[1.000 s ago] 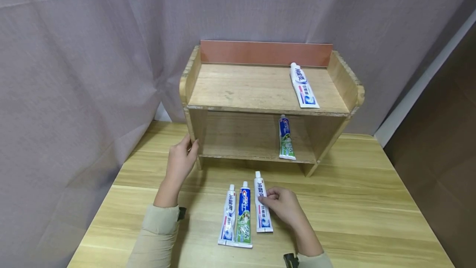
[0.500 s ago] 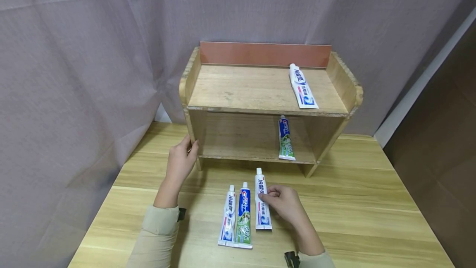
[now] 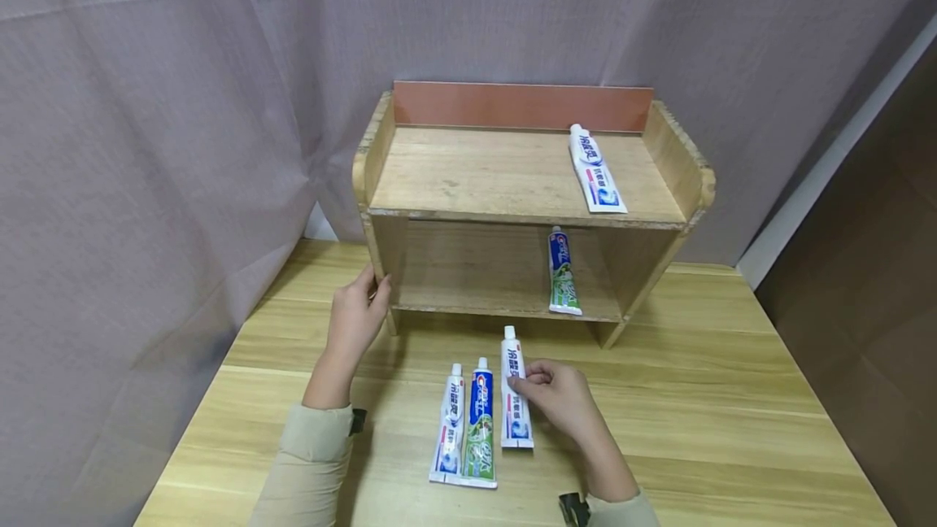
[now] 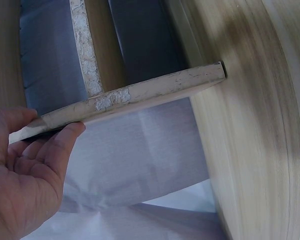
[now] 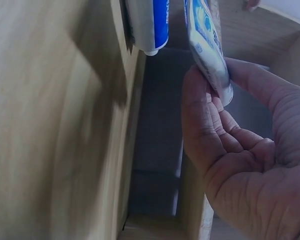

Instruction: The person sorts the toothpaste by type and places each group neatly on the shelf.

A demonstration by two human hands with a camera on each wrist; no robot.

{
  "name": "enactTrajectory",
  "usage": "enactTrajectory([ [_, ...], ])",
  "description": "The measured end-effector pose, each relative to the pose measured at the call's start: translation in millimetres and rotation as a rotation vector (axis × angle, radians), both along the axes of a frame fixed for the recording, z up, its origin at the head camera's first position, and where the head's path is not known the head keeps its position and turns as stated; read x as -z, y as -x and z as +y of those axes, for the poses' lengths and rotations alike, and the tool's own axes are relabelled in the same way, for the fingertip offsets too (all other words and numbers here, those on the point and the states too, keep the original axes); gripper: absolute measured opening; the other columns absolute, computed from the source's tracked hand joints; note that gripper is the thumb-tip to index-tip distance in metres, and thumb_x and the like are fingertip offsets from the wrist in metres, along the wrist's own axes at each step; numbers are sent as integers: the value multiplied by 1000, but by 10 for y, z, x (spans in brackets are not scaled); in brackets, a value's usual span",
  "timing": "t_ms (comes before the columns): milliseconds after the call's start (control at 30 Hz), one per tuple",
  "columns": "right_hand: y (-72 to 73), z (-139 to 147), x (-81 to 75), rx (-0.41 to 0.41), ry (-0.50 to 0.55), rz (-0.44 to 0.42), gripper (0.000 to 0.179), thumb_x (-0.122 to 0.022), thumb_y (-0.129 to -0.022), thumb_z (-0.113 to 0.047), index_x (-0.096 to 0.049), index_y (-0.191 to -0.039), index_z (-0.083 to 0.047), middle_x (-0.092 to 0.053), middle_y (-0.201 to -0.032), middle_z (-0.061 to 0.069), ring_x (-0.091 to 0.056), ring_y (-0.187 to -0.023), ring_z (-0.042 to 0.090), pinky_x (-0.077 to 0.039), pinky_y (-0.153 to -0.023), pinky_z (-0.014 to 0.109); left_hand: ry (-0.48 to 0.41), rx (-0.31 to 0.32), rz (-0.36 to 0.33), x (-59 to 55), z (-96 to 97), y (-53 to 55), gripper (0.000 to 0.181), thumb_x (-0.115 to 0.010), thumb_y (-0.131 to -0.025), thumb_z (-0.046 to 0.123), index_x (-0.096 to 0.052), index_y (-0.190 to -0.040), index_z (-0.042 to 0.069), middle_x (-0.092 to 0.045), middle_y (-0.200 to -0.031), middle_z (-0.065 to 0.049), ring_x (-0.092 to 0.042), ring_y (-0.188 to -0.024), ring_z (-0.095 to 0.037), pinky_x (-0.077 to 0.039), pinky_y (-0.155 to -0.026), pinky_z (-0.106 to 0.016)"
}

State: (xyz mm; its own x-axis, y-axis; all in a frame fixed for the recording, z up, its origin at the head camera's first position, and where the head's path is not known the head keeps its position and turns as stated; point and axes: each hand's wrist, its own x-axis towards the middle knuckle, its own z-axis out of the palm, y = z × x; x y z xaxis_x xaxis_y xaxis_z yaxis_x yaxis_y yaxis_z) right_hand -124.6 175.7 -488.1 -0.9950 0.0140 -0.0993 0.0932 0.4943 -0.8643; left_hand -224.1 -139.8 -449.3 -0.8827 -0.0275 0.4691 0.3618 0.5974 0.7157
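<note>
A small two-tier wooden shelf (image 3: 468,173) stands on the table. My left hand (image 3: 355,311) grips the front edge of its left side panel (image 4: 155,90), thumb on one face and fingers on the other. Between thumb and fingers, my right hand (image 3: 562,398) pinches a white toothpaste tube (image 3: 516,423) by its side, cap toward the shelf. To its left lie another white toothpaste tube (image 3: 448,433) and a blue-and-green toothpaste tube (image 3: 480,433), side by side. In the right wrist view the pinched white tube (image 5: 208,47) appears close up, partly cut off by the frame's top.
One white toothpaste tube (image 3: 598,173) lies on the shelf's upper board, right of centre. Below it, a blue-and-green toothpaste tube (image 3: 564,275) rests on the lower board. A reddish-brown strip (image 3: 523,106) runs along the back, before a grey curtain (image 3: 468,15).
My right hand and the white toothpaste tube have shifted slightly forward toward the shelf. My left hand has stayed on the side panel.
</note>
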Motion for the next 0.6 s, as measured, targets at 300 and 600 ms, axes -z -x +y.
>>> enactTrajectory([
  [300,25,-3,-98,-7,-6,35,22,-83,-83,-22,-73,-95,-6,-70,-79,-1,-65,-72,16,-59,-67,27,-10,5,-11,7,-2,-2,31,-59,-102,17,-64,-128,1,-68,-118,-25,-69,-107,-36,-62,-82,-36],
  [600,48,-23,-162,2,-1,30,26,-82,-84,-25,-72,-98,-6,-71,-81,0,-66,-74,15,-60,-69,27,-8,9,-10,-2,-5,-7,31,-59,-102,17,-64,-127,0,-68,-117,-25,-69,-106,-36,-62,-82,-36],
])
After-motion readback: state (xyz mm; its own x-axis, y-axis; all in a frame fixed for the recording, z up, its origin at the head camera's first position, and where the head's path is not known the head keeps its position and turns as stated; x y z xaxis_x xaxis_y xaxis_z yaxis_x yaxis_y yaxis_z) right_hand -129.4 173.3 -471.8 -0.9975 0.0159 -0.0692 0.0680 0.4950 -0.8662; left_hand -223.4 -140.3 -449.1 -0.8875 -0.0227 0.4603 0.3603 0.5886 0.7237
